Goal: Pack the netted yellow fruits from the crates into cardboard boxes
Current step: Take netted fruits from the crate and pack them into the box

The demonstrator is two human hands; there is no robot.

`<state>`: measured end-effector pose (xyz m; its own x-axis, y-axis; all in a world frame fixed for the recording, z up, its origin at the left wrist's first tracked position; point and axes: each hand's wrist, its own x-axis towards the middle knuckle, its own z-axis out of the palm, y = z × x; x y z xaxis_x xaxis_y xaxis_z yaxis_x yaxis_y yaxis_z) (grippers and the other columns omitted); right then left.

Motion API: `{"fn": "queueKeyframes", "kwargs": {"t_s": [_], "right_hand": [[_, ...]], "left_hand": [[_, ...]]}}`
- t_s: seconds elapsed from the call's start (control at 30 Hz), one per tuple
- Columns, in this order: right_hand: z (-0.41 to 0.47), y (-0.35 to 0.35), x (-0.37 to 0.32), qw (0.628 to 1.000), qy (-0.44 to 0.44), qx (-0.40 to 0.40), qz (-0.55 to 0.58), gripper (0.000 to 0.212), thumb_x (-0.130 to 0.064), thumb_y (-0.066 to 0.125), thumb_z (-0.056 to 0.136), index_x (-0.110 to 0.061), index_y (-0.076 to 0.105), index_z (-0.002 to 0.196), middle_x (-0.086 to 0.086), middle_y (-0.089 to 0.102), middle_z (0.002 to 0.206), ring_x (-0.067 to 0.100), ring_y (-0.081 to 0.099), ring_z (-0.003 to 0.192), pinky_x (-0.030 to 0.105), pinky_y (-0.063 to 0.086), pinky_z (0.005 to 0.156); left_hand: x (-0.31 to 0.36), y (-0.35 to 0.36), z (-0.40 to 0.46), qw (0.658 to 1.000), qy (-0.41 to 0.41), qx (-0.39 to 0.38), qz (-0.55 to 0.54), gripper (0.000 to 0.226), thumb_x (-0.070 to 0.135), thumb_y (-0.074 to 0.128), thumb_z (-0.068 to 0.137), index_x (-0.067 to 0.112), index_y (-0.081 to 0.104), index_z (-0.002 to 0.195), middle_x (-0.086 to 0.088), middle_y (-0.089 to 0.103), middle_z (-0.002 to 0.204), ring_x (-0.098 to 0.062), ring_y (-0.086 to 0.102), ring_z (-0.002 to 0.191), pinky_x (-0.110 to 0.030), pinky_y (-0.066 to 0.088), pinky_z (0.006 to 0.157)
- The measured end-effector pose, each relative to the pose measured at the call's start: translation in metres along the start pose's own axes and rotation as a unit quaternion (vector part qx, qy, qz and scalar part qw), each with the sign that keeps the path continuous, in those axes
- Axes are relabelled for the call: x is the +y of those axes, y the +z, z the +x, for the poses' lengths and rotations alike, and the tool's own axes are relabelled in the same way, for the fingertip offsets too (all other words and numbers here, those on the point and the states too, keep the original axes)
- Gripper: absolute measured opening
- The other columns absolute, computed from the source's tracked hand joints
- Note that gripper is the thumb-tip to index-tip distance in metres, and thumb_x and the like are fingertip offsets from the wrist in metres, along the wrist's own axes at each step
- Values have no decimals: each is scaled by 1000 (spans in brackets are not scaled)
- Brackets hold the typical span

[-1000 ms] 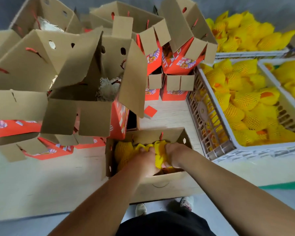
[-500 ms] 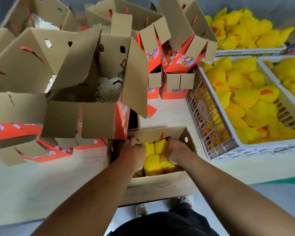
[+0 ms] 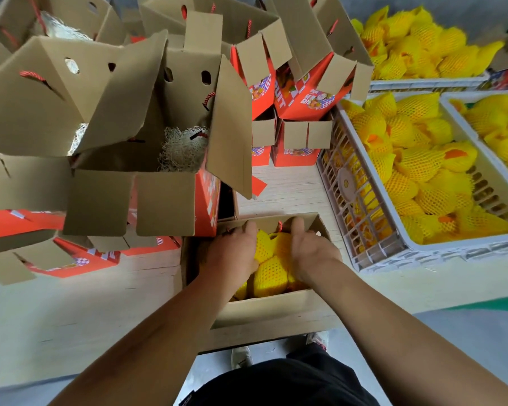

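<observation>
An open cardboard box [image 3: 276,312] stands at the near edge of the wooden table and holds several yellow netted fruits [image 3: 272,273]. Both of my hands are inside it, lying over the fruits. My left hand [image 3: 232,253] covers the left side and my right hand [image 3: 311,250] the right side. The fingers of both reach the box's far wall, either side of a red cord handle [image 3: 279,225]. Neither hand visibly holds a fruit. A grey crate [image 3: 423,253] full of netted fruits [image 3: 417,162] stands just to the right.
A stack of open red-and-brown boxes [image 3: 165,197] crowds the left, one holding white paper shreds [image 3: 182,148]. More red boxes [image 3: 299,153] stand behind. A second crate [image 3: 458,98] sits at far right, and another heap of fruits [image 3: 417,45] lies beyond. A strip of bare table [image 3: 285,189] lies ahead.
Both hands let go of the fruits they were pressing in and slid forward to the box's far wall. More netted fruit now shows between them.
</observation>
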<state>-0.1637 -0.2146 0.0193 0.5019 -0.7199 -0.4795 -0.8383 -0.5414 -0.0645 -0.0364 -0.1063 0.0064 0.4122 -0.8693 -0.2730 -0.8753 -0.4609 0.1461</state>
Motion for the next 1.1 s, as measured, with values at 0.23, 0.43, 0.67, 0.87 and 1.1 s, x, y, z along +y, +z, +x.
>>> {"fn": "queueKeyframes", "kwargs": {"t_s": [0.23,0.43,0.67,0.87,1.1], "right_hand": [[-10,4,3,994,-99,-33,-21,51,-31,53,101,-12,40,147,13,45,148,34,43,135,46,43,111],[-23,6,-6,981,-177,-77,25,21,-38,56,98,-22,59,85,1,60,89,28,61,95,31,45,78],[-25,-4,-2,932,-281,-144,177,22,-20,55,100,-19,71,115,0,72,110,19,63,102,27,50,92],[-28,-41,65,898,-294,51,324,8,-10,60,94,-9,66,88,8,64,85,21,59,77,36,48,71],[15,-81,198,868,-262,177,382,35,-33,51,91,0,60,82,9,60,79,21,58,75,34,44,65]], "left_hand": [[-11,11,-9,999,-34,13,21,51,34,75,91,20,47,132,-4,67,126,-27,60,121,-38,45,101],[-18,13,-42,993,-51,89,-65,18,48,57,99,31,57,106,10,62,103,-18,60,107,-36,46,91],[3,-7,-39,989,-6,80,-122,19,34,51,103,33,66,116,12,68,113,-16,59,109,-37,44,97],[74,-29,-12,910,40,166,-379,14,19,54,104,27,66,105,15,65,94,-2,60,87,-19,44,73],[211,-36,71,870,95,160,-456,26,43,45,101,34,63,117,18,63,110,4,59,102,-10,44,82]]}}
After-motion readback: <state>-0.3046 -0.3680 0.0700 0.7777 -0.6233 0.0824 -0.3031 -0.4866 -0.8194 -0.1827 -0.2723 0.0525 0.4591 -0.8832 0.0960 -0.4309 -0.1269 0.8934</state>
